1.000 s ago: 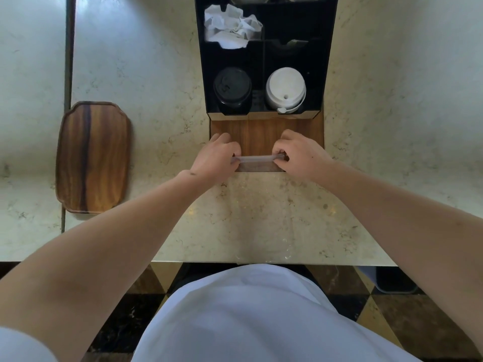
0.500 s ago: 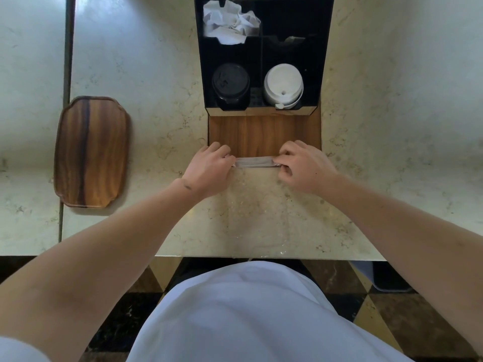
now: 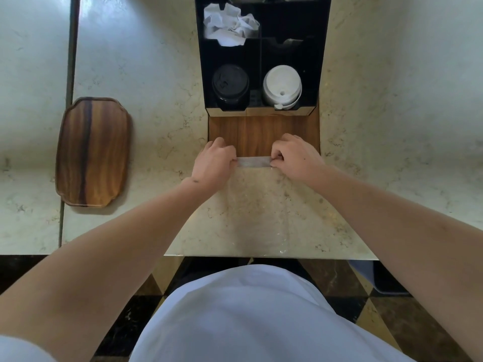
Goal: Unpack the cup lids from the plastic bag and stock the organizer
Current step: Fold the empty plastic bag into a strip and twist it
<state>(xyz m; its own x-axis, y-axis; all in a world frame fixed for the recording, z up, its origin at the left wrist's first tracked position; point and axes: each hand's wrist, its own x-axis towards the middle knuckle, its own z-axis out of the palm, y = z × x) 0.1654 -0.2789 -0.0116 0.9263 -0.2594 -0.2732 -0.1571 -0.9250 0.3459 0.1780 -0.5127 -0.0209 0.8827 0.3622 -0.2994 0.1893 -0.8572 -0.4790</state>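
The plastic bag (image 3: 257,205) lies flat on the tabletop (image 3: 156,74), spread from both hands back toward the person. Its rolled far edge spans the gap between the hands. The left hand (image 3: 213,163) pinches the left end of that edge, fingers curled, knuckles up. The right hand (image 3: 295,158) pinches the right end likewise. Both forearms reach forward, converging.

Just beyond the hands stands the organizer (image 3: 262,56). Its near-left compartment holds black cup lids (image 3: 230,83); the near-right holds white cup lids (image 3: 282,86). Crumpled white paper (image 3: 230,24) fills the far-left compartment. A wooden tray (image 3: 92,152) lies well left of the left hand.
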